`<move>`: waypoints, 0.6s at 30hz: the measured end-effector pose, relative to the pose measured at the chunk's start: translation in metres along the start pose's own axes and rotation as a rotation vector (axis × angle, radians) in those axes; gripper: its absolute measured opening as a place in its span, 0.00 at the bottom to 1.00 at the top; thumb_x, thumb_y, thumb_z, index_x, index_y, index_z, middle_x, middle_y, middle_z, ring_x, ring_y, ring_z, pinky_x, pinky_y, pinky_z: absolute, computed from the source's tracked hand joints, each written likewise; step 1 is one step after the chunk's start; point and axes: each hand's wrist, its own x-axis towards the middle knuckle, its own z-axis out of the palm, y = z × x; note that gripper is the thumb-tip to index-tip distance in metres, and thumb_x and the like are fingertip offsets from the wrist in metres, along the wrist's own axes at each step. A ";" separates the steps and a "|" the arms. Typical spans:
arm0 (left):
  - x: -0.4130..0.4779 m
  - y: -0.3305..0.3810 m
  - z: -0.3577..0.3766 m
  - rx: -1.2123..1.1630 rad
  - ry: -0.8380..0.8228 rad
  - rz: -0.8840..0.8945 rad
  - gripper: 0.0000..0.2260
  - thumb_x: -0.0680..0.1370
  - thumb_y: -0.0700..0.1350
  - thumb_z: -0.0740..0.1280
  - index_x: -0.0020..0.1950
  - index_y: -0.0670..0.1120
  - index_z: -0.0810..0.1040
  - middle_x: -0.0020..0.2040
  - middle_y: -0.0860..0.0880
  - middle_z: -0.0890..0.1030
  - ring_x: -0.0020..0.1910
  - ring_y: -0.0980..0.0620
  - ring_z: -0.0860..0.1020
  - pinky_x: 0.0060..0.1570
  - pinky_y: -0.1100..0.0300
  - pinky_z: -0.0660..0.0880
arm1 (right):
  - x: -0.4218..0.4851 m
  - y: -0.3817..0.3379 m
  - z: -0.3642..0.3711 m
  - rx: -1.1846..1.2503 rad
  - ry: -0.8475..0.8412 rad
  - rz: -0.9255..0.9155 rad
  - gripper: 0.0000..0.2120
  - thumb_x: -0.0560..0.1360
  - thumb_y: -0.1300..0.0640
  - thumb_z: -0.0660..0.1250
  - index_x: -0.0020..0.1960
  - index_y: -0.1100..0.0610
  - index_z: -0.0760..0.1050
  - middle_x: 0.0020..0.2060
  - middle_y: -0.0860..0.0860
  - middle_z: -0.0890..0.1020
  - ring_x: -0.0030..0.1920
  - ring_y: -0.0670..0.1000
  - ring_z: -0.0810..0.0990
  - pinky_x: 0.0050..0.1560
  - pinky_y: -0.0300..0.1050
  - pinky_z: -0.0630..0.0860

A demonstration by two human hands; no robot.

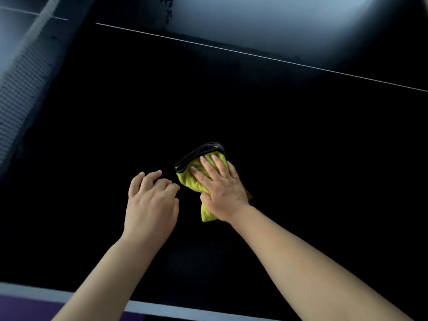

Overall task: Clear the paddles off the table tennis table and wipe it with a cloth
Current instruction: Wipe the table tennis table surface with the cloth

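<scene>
A yellow cloth with a black edge lies bunched on the dark table tennis table. My right hand presses flat on the cloth, fingers straight and spread over it. My left hand hovers or rests just left of the cloth with its fingers loosely bent, holding nothing. No paddle shows in this view.
The net runs along the left side. A thin white centre line crosses the table beyond the hands. The table's white near edge lies at the bottom, with purple floor below it.
</scene>
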 end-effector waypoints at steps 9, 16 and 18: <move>0.033 0.152 0.028 0.002 -0.014 0.061 0.10 0.68 0.42 0.73 0.48 0.47 0.82 0.46 0.50 0.83 0.62 0.44 0.74 0.68 0.49 0.55 | -0.047 0.204 -0.016 0.046 0.060 0.294 0.31 0.76 0.43 0.46 0.79 0.40 0.45 0.79 0.46 0.41 0.78 0.52 0.37 0.76 0.53 0.39; 0.031 0.226 0.051 0.012 -0.068 0.082 0.11 0.68 0.43 0.73 0.49 0.47 0.82 0.47 0.51 0.83 0.62 0.45 0.74 0.68 0.50 0.54 | -0.095 0.327 -0.019 0.119 0.081 0.505 0.30 0.80 0.47 0.52 0.79 0.41 0.45 0.79 0.47 0.40 0.78 0.52 0.37 0.76 0.53 0.39; 0.025 0.232 0.053 0.014 -0.081 0.072 0.11 0.68 0.43 0.74 0.49 0.47 0.82 0.47 0.51 0.83 0.62 0.45 0.74 0.68 0.50 0.54 | -0.112 0.347 -0.016 0.136 0.115 0.574 0.30 0.80 0.48 0.53 0.79 0.43 0.47 0.79 0.47 0.42 0.78 0.52 0.39 0.76 0.53 0.40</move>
